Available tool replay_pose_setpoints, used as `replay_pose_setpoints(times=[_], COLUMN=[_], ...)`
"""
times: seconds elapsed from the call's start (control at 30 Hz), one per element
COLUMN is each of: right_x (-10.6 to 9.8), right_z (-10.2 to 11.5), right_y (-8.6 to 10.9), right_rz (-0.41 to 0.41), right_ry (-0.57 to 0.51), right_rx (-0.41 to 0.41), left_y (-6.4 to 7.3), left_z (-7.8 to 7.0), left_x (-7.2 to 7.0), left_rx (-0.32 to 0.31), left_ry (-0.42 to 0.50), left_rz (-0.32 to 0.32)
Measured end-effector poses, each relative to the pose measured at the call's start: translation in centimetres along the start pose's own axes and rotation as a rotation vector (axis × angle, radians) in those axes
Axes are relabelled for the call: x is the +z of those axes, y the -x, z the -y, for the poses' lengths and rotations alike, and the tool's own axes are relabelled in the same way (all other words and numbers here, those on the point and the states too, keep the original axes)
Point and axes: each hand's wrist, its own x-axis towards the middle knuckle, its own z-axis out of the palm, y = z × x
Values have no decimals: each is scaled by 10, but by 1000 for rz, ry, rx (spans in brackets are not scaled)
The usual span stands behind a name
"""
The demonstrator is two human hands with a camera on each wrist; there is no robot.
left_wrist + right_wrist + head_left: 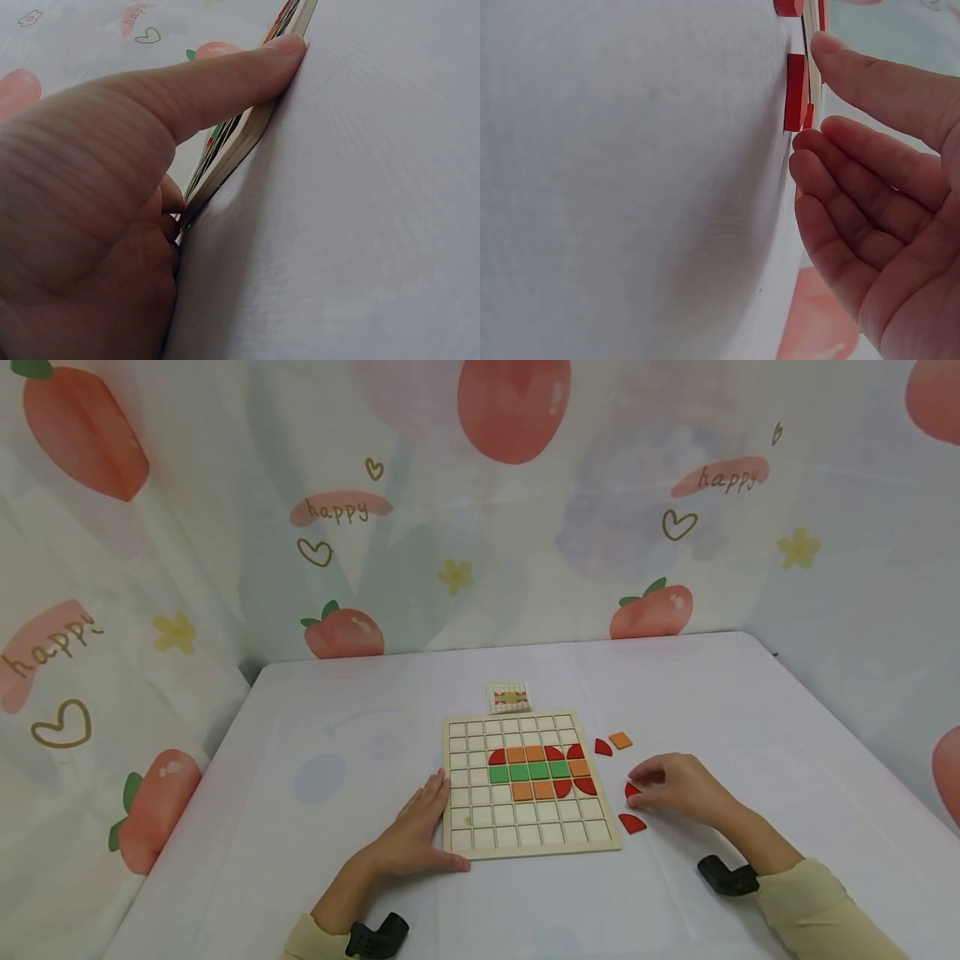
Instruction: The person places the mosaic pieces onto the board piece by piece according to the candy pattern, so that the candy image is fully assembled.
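A square wooden grid board (517, 839) lies on the table, its cells partly filled with red, orange and green pieces. My left hand (412, 831) rests at its near-left corner, fingers along the left side and thumb (225, 86) against the front edge. To the right of the board, my right hand (682, 789) reaches over a red quarter-circle piece (632, 791), thumb and forefinger on either side of it. A gap shows between thumb and forefinger in the right wrist view, where red pieces (796, 94) lie close to the fingertips.
Another red quarter-circle (632, 823) lies nearer me. Farther back are a red quarter-circle (603, 747) and an orange square (621, 740). A small pattern card (509, 687) sits behind the board. Printed curtains (487, 543) stand behind the white table (352, 710).
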Motion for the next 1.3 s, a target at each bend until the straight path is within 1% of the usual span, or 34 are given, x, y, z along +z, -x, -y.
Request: replay_pose_setpoints(times=[0.17, 0.43, 0.63, 0.73, 0.9, 1.17, 1.3], right_x=[0, -1, -2, -1, 1, 10, 15], right_z=[0, -2, -3, -2, 5, 22, 33], right_y=[0, -1, -1, 0, 1, 1, 0], right_rz=[11, 31, 25, 20, 12, 13, 22], right_ry=[19, 10, 15, -4, -67, -118, -142], right_rx=[-30, -69, -109, -117, -132, -129, -156], left_y=[0, 0, 0, -1, -1, -1, -1], left_z=[1, 1, 2, 3, 3, 1, 1], left_x=[1, 1, 1, 2, 2, 1, 1], left_rx=[-3, -13, -15, -13, -11, -12, -12], left_ry=[-1, -13, -10, -10, -6, 0, -8], left_rz=[-4, -3, -5, -3, -1, 2, 0])
